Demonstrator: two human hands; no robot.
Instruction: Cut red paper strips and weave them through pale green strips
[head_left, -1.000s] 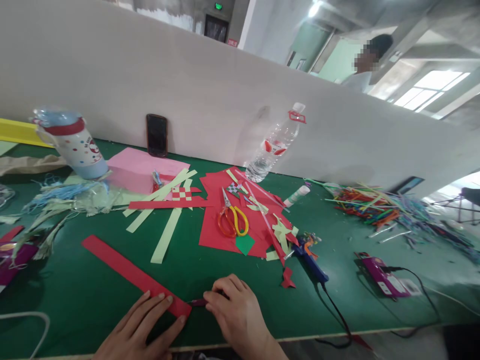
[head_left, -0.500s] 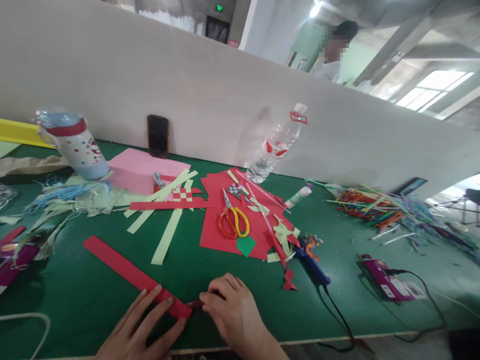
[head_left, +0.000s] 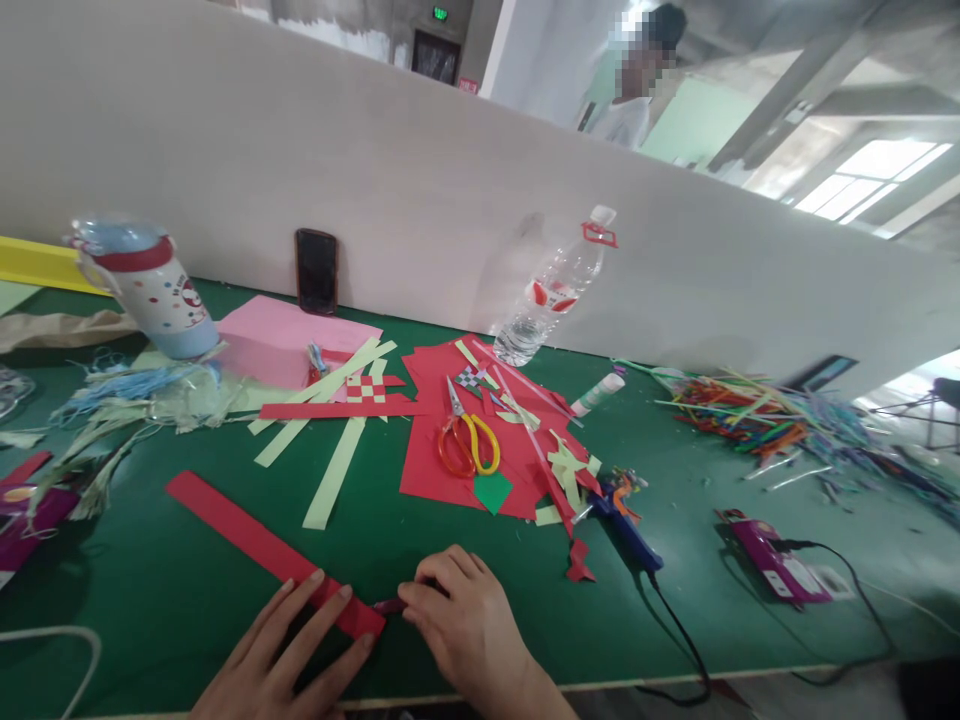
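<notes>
A long red paper strip (head_left: 240,530) lies slantwise on the green table (head_left: 450,560) near the front edge. My left hand (head_left: 281,655) rests flat on the strip's near end, fingers stretched out. My right hand (head_left: 469,625) is curled just right of that end, pinching a small dark red thing (head_left: 390,605) that touches the strip's tip. What the thing is cannot be made out.
Orange-and-yellow scissors (head_left: 465,440) lie on a red paper sheet (head_left: 442,470). Pale green strips (head_left: 334,470), a woven red-and-green piece (head_left: 365,388), a water bottle (head_left: 551,290), a mug (head_left: 154,285), a phone (head_left: 315,270), a glue gun (head_left: 626,525) and coloured sticks (head_left: 757,415) lie around. A person stands behind the partition.
My hands have hardly moved; the right hand has crept slightly left toward the strip's end. The person behind the partition has walked to the left.
</notes>
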